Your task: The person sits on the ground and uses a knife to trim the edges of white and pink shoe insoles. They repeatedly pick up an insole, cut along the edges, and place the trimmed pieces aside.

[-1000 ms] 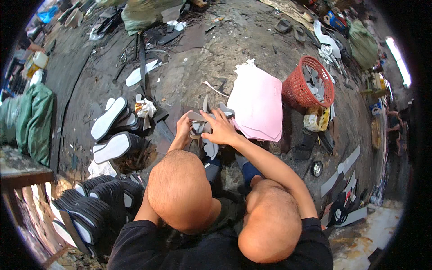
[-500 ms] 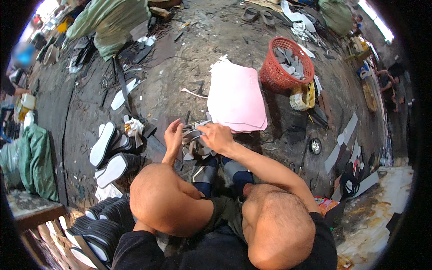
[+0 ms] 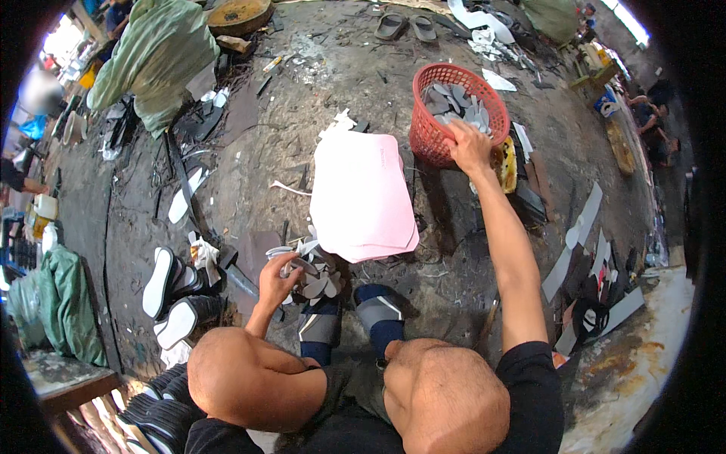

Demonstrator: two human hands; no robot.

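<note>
On the floor in front of my feet lies a small pile of grey, rounded cut pieces [image 3: 325, 281]. My left hand [image 3: 280, 280] is at the pile's left side, fingers curled around a flat grey piece [image 3: 304, 265]. My right arm stretches far forward to a red perforated plastic basket [image 3: 432, 142]. The fingers of my right hand [image 3: 470, 145] bend over its near rim and look closed on it; the fingertips are partly hidden. More grey pieces [image 3: 456, 102] fill the basket. Between the pile and the basket lies a stack of pink sheets [image 3: 363, 197].
White-soled black footwear [image 3: 178, 321] stands at the left, near a hammer-like tool [image 3: 240, 281]. A yellow cut-open container [image 3: 505, 168] sits beside the basket. Grey strips [image 3: 581, 227] lie at the right, sandals [image 3: 406, 28] at the back. Other people are at the far edges.
My right hand has left the grey pile and moved forward and right to the basket rim. My left hand stays by the pile. The whole view has shifted.
</note>
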